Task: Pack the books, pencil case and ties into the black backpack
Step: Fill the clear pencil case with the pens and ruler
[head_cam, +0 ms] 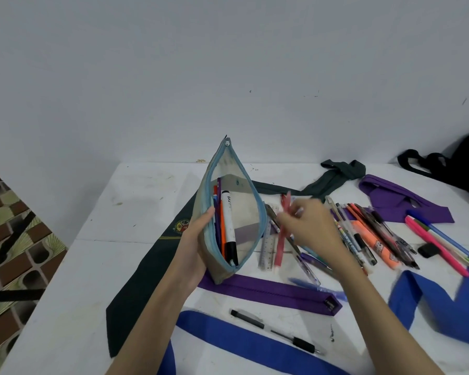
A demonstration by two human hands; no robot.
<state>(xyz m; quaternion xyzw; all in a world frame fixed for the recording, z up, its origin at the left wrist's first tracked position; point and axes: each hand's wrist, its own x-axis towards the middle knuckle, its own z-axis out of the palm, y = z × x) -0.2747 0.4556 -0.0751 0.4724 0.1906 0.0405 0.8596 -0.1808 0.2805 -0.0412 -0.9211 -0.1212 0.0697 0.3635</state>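
Both forearms and hands [192, 247] are bare, without sleeves or jewellery.

Even soft light, right hand [307, 226] blurred

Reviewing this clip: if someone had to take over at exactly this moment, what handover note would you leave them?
Left hand: holds the pencil case upright and unzipped; a marker and a few pens are already inside.
Right hand: grips a red pen, blurred, beside the case mouth.
On the table: loose pens, a ruler, a black pen, green tie, purple ties, blue ties.
Black backpack: far right edge, nothing visibly packed. No books in view.
Left: fill and zip the case, then pack everything.
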